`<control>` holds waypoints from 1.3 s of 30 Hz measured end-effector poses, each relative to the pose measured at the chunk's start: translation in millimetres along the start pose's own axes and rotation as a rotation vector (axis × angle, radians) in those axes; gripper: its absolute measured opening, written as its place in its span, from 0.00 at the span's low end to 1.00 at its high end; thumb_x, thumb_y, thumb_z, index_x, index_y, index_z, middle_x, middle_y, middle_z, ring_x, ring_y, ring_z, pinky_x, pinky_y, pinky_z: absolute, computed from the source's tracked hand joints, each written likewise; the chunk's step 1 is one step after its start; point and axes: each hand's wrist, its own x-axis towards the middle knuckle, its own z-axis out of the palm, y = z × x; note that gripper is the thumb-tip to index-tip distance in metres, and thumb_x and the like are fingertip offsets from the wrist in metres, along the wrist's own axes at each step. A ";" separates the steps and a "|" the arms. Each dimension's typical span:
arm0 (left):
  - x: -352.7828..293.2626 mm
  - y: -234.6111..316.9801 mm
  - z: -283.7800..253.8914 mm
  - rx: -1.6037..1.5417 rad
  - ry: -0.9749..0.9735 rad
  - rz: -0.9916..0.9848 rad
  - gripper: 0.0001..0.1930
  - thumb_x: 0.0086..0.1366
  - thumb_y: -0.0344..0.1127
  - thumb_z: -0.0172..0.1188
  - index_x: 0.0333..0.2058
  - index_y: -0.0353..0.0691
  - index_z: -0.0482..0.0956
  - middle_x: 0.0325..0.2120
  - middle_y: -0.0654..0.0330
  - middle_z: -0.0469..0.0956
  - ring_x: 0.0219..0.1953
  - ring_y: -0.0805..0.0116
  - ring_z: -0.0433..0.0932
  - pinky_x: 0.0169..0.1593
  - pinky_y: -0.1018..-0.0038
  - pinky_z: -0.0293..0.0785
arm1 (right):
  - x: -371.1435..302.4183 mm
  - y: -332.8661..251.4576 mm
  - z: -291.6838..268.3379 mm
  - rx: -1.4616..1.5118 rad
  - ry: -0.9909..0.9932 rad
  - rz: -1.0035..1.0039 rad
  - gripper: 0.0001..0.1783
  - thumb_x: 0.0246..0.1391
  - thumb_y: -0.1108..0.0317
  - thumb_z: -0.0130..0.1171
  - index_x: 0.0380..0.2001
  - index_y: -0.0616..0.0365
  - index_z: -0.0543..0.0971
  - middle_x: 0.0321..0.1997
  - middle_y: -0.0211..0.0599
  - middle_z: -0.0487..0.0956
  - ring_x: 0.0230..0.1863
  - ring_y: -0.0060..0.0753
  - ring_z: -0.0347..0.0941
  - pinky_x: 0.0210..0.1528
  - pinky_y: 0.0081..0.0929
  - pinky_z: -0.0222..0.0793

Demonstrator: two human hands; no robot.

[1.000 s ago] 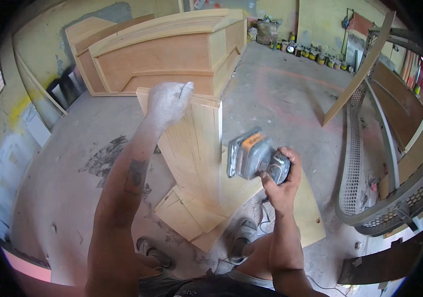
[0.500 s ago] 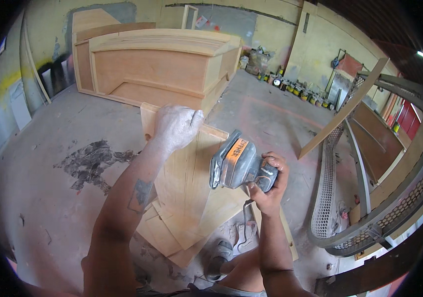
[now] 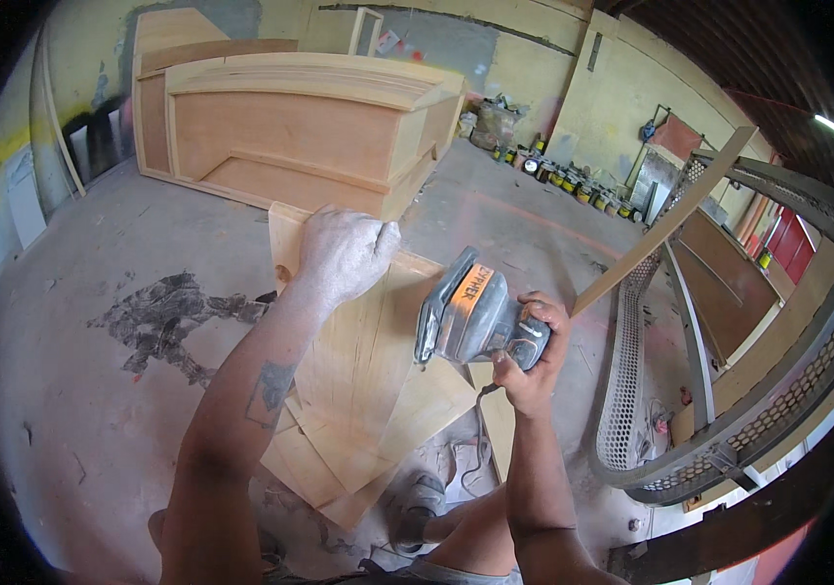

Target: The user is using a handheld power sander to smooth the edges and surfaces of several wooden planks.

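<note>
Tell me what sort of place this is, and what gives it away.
Probably a woodworking shop: the right hand holds a power sander, a large bare-wood unit stands beyond, and a row of containers sits farther back.

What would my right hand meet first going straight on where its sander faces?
Ahead of the right hand, its sander would probably meet the wooden panel under your left hand; depth is unclear, so they may already touch.

Grey-and-orange sander (image 3: 472, 317), tilted, beside pale wooden panel (image 3: 366, 336)
</note>
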 end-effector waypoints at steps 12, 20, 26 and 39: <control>-1.4 2.5 2.5 -0.010 0.032 0.018 0.19 0.67 0.42 0.51 0.22 0.39 0.82 0.23 0.49 0.81 0.31 0.46 0.79 0.41 0.52 0.72 | -10.7 9.1 3.4 -0.030 0.016 -0.016 0.35 0.39 0.64 0.68 0.54 0.55 0.68 0.52 0.47 0.69 0.55 0.41 0.67 0.58 0.38 0.63; -0.3 5.6 6.7 0.003 0.031 0.043 0.21 0.68 0.43 0.50 0.21 0.38 0.82 0.23 0.49 0.81 0.31 0.46 0.80 0.41 0.52 0.72 | -44.5 26.5 -2.7 0.183 0.051 0.195 0.35 0.37 0.71 0.66 0.54 0.56 0.70 0.54 0.42 0.70 0.54 0.38 0.68 0.58 0.36 0.65; -1.3 5.8 10.9 0.047 -0.003 -0.029 0.23 0.69 0.43 0.48 0.20 0.36 0.81 0.23 0.47 0.81 0.31 0.44 0.80 0.42 0.51 0.73 | -80.1 23.7 0.3 0.261 0.187 0.444 0.35 0.37 0.73 0.60 0.55 0.54 0.68 0.55 0.41 0.69 0.57 0.36 0.67 0.59 0.35 0.66; 19.2 -27.1 -53.8 -0.072 -0.560 -0.231 0.30 0.63 0.62 0.59 0.46 0.36 0.81 0.39 0.44 0.83 0.47 0.47 0.81 0.52 0.57 0.74 | -88.3 20.8 -12.1 0.371 0.553 0.607 0.34 0.43 0.73 0.59 0.58 0.55 0.66 0.48 0.37 0.71 0.40 0.26 0.72 0.37 0.24 0.74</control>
